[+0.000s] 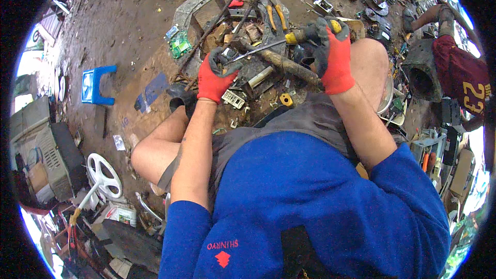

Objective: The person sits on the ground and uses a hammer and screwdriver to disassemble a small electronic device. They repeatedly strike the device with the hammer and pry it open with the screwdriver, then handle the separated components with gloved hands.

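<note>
- Evidently, the screwdriver [294, 36] is up in front of the knees, above the scrap-filled angular block [184, 13], its tip end beside the left hand.
- The right hand [333, 57], in a red-and-grey glove, has its fingers wrapped around the rear of the yellow-and-black handle.
- The left hand [219, 77], gloved alike, has its fingers curled narrow near the tip; I cannot tell whether they pinch a small part.
- The long metal shaft [263, 48] looks stiff and unlikely to bend under a light push; the whole tool should be moderately light and hardly fragile.
- The thick handle seems the best hold; the bare shaft would probably slip more, and the tip may jab the left fingers.
- The wooden shaft-like stick [292, 65] below looks rigid and rough, while the yellow-handled pliers [270, 18] lie on the block's far side.
</note>
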Motion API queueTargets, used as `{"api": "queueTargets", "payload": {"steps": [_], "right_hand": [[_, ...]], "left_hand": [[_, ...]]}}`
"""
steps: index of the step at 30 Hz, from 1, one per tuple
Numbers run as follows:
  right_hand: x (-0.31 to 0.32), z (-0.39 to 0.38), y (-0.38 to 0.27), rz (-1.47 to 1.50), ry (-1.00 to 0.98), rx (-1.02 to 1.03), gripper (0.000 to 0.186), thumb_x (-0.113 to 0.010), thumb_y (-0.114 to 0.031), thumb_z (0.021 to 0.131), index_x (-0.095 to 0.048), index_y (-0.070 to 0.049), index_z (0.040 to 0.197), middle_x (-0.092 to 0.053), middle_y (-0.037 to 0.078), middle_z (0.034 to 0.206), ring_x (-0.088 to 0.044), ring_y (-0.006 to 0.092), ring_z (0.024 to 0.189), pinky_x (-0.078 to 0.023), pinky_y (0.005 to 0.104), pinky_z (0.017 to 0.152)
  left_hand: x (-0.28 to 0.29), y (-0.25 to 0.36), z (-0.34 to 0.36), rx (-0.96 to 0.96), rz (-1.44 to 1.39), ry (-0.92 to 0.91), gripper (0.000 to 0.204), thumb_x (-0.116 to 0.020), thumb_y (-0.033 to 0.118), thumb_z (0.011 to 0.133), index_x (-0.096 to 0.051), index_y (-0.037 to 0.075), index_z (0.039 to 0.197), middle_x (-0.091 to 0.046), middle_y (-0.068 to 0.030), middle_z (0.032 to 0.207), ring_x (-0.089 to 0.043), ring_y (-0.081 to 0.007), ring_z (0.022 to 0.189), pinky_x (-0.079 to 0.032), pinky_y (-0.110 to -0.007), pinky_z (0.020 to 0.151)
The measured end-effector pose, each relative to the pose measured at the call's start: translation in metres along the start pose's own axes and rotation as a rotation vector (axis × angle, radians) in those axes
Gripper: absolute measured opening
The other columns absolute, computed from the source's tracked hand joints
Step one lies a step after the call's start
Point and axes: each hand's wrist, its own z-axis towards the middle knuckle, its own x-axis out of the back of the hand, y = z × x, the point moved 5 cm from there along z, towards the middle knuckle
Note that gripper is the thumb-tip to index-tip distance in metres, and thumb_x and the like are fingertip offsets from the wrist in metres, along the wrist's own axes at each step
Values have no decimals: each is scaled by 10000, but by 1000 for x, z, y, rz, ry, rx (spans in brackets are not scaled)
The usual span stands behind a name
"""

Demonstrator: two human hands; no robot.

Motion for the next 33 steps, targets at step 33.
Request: {"api": "queueTargets", "payload": {"steps": [33], "right_hand": [[-70, -71, -108, 173, -540, 336, 467, -599, 44, 800, -394, -37, 1212, -579, 94, 1080, -591, 160, 999, -473, 302, 892]], "left_hand": [[2, -8, -2, 23, 29, -58, 673, -834, 114, 579, -532, 15, 1173, -624, -100, 1010, -609, -202, 930, -485, -324, 856]]}}
